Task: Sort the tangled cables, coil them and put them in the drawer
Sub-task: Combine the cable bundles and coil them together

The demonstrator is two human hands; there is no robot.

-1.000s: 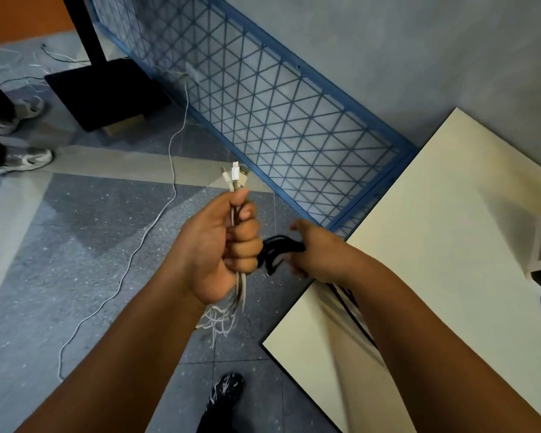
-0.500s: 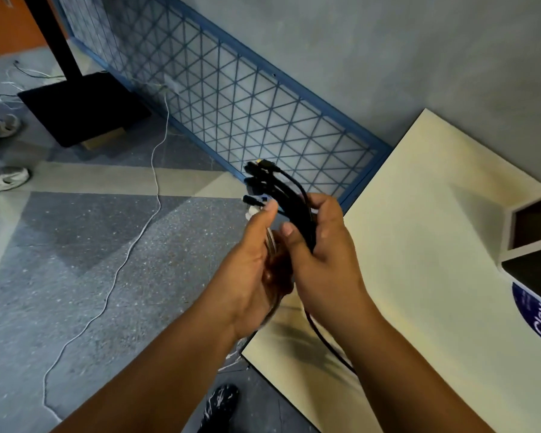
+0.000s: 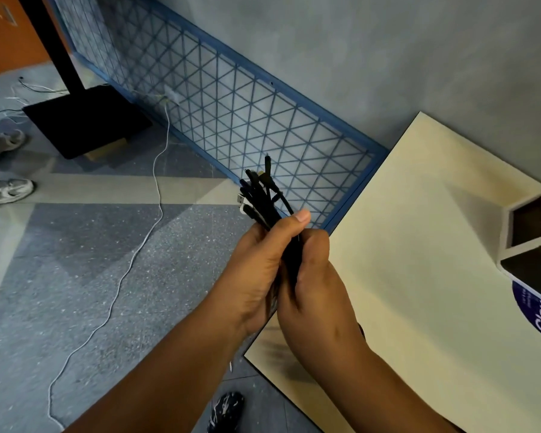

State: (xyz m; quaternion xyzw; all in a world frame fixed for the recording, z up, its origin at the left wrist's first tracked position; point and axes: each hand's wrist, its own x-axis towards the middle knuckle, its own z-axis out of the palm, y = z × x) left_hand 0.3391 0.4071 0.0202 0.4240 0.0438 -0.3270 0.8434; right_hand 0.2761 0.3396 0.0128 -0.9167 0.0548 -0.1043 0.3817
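A bundle of black cables (image 3: 264, 200) stands upright between two hands, held in the air over the floor just off the corner of the cream surface (image 3: 419, 260). At least six plug ends fan out at the top of the bundle, one of them with a bare metal tip; the exact count of cables cannot be told where they pack together. The left hand (image 3: 256, 270) wraps round the bundle from the left, its thumb pressed across the front. The right hand (image 3: 317, 282) curls round the same cables from the right, fingers folded over them, the two hands touching each other.

On the surface at the right edge stands one white organiser (image 3: 531, 232) with two dark compartments in view, and beside it one blue round label (image 3: 534, 310). One white cable (image 3: 132, 264) trails across the grey floor. One blue wire grid panel (image 3: 231, 120) leans against the wall. Two pale sneakers (image 3: 10, 189) show at the left edge, and one dark shoe (image 3: 227, 409) below the arms.
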